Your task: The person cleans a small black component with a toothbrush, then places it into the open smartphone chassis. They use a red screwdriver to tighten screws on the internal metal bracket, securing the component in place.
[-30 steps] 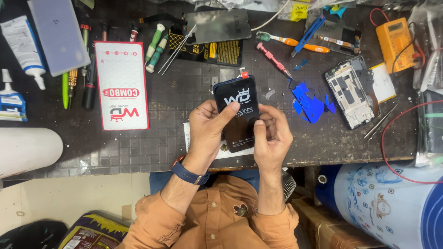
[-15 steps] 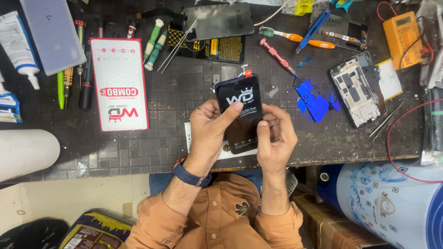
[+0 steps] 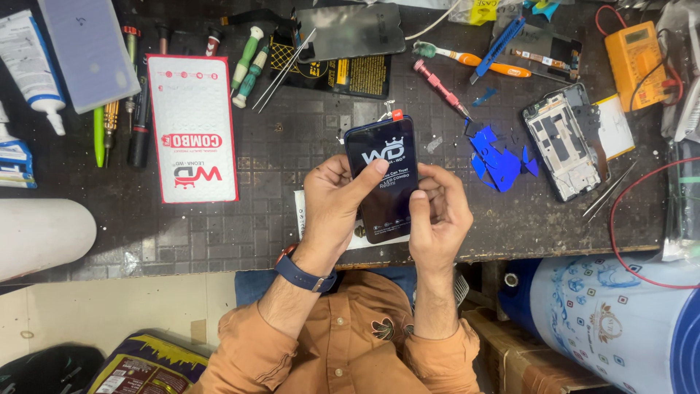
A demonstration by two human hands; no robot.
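Hands grip a dark phone screen (image 3: 384,179) above the tabletop (image 3: 277,211) edge: left hand (image 3: 332,204) clasps its left side, right hand (image 3: 437,215) pinches its right edge beside blue scraps (image 3: 496,160).

Left hand (image 3: 332,208) and right hand (image 3: 437,219) raised, seemingly gripping

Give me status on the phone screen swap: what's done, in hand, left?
Done: phone frame lies stripped on the bench, blue film scraps beside it. In hand: left hand and right hand hold the new display panel, red pull tab still on. Left: panel not yet on the frame.
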